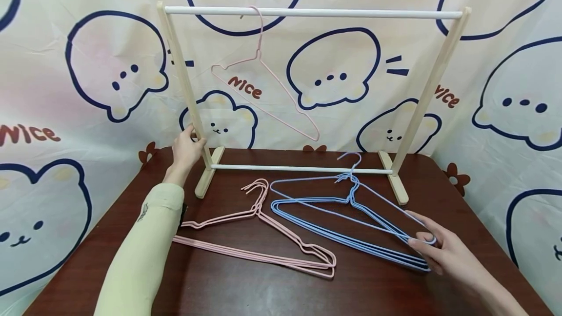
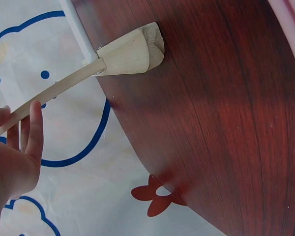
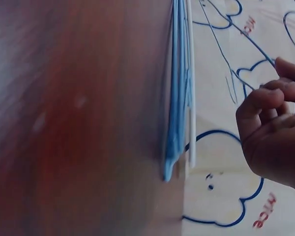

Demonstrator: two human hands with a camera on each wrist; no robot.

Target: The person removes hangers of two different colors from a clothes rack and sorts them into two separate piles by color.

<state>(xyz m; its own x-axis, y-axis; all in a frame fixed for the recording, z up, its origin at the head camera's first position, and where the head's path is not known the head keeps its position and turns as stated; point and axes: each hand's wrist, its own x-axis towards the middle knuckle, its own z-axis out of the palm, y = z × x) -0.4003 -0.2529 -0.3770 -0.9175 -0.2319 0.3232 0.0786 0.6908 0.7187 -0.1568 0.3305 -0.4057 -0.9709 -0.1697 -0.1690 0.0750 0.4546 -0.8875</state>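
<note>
My left hand (image 1: 186,151) grips the left wooden post (image 1: 181,72) of a garment rack, low down; in the left wrist view the fingers (image 2: 35,130) lie against that post (image 2: 64,86). At the right, my right hand (image 1: 443,250) pinches one corner of a blue hanger (image 1: 397,210), which is tilted up over the other blue hangers (image 1: 351,242) on the table. Those stacked blue hangers (image 3: 176,98) appear edge-on in the right wrist view, beside my curled right hand (image 3: 273,140). One pink hanger (image 1: 258,53) hangs from the rack's upper rod (image 1: 351,12).
Several pink hangers (image 1: 257,211) lie stacked on the dark wooden table (image 1: 237,291), left of the blue ones. The rack's lower rod (image 1: 298,167) runs between two wooden feet (image 1: 393,179) behind the hangers. Bear-patterned cloth (image 1: 333,62) hangs behind the table and along its sides.
</note>
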